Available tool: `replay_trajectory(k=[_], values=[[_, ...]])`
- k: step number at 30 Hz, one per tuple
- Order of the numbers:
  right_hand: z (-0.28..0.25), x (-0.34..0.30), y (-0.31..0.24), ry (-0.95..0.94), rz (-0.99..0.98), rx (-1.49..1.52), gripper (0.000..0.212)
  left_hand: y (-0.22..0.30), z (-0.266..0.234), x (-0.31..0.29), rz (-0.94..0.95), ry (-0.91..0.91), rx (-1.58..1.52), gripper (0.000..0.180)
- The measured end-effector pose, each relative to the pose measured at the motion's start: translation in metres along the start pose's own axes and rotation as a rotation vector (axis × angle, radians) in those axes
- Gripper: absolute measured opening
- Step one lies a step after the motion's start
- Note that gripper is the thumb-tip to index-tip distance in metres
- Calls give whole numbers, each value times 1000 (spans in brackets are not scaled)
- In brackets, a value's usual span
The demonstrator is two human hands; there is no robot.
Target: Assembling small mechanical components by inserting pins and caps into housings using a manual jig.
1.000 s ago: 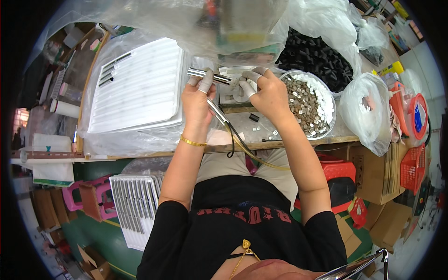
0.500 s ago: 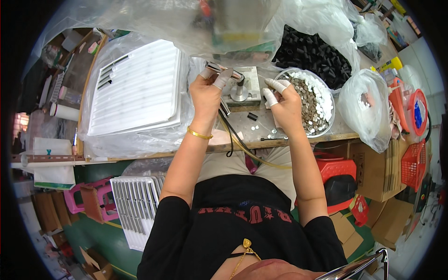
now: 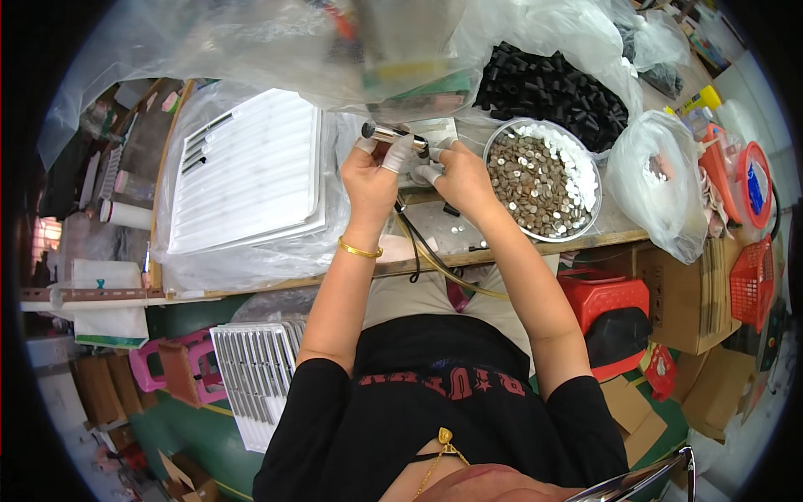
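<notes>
Since half a second ago, my right hand (image 3: pixel 458 174) left the bowl (image 3: pixel 585 224) and met my left hand (image 3: pixel 373 177), which grips the metal tube (image 3: pixel 393 135) above the desk (image 3: pixel 435 227). Right fingers pinch its end; I'd keep it level.

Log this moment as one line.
left hand: holds slim silver metal tube | right hand: at tube's end | beside: round metal bowl of small silvery discs
</notes>
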State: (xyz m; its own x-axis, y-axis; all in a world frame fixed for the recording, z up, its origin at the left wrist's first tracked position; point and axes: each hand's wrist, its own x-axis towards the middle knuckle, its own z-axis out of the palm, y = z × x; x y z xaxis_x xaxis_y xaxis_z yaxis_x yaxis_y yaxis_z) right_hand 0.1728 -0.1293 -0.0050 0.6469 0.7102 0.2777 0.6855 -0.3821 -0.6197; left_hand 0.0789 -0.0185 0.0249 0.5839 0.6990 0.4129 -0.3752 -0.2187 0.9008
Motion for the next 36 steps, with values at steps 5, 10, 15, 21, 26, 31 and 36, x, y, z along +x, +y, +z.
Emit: replay_trajectory(k=[5, 10, 15, 21, 26, 31, 36], values=[[1, 0, -1, -77, -81, -32, 26, 12, -3, -1, 137, -86, 117, 14], [2, 3, 3, 1, -204, -12, 18, 13, -10, 8, 194, -207, 387, 14], [-6, 7, 0, -23, -166, 14, 19, -15, -7, 4, 109, -206, 419, 16], [-9, 4, 18, 42, 28, 7, 41, -21, 1, 27, -87, -196, 428, 21], [-41, -38, 45, 178, 74, -72, 41, -33, -1, 23, -165, -214, 182, 34], [-39, -69, 33, 77, 210, 81, 26, -48, -6, 35, -152, -226, 274, 27], [-34, -82, 32, 92, 198, 80, 26, -47, -4, 29, -132, -205, 321, 27]])
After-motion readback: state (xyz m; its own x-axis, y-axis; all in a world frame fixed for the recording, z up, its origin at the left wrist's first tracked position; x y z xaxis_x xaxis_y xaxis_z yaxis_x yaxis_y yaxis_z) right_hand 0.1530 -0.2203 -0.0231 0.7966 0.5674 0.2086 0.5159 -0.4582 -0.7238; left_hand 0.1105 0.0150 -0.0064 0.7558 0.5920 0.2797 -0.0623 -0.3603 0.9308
